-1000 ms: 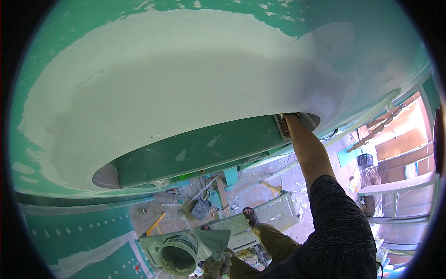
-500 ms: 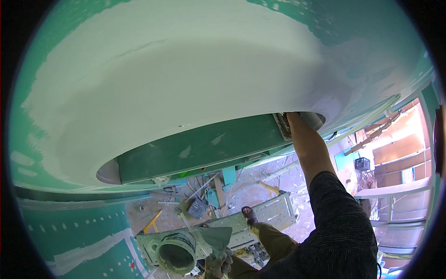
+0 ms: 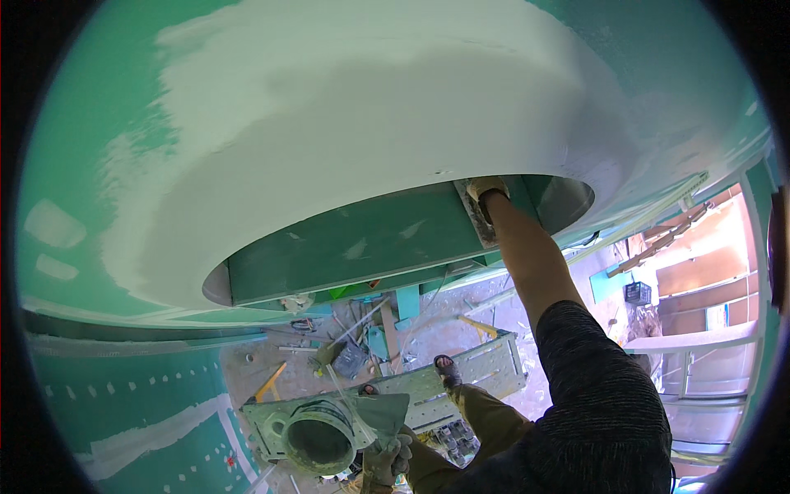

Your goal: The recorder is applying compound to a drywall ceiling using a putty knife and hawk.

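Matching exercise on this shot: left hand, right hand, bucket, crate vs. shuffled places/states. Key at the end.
Column 1
1. Left hand
2. Right hand
3. Bucket
4. Crate

Column 2
A. Dark, toward the right side of the view
B. In the opening, holding a trowel
C. Round mouth turned toward the camera
D. Near the lower edge of the view, holding a wide blade

Pairs: 1-D, 2-B, 3-C, 4-A
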Demonstrator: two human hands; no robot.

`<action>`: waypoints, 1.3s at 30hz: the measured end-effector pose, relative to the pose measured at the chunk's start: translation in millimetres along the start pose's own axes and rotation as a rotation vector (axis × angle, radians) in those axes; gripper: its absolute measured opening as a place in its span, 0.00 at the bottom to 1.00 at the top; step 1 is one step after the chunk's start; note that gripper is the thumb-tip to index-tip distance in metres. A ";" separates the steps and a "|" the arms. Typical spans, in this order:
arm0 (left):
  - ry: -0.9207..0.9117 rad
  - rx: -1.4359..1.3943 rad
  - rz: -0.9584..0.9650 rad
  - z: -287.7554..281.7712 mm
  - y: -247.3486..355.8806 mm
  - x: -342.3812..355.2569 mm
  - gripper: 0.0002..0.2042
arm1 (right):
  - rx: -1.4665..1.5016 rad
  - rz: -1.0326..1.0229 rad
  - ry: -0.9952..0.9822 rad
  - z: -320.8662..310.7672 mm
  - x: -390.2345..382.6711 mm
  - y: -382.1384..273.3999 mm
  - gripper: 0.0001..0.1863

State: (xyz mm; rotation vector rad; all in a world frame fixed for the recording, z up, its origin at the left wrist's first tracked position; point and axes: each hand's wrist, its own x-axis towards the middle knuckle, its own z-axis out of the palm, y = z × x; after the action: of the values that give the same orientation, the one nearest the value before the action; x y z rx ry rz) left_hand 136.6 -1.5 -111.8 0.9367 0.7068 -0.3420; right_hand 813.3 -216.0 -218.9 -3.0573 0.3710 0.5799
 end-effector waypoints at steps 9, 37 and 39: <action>0.148 -0.218 -0.060 -60.2 -22.5 -29.7 0.16 | 0.007 -0.108 0.046 -11.4 -144.8 -112.2 0.20; -0.131 0.128 0.024 -38.2 106.0 29.8 0.18 | 1.048 -0.695 -1.294 -8.0 -390.2 -9.8 0.15; -0.238 0.148 0.004 -31.8 118.0 39.2 0.19 | 0.893 -0.875 -1.123 -17.2 -397.6 3.9 0.15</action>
State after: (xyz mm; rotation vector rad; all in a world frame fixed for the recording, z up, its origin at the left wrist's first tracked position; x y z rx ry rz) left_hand 217.8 92.2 -78.7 1.0178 0.4658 -0.4985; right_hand 459.4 -129.3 -58.8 -1.4462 -0.5465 1.3449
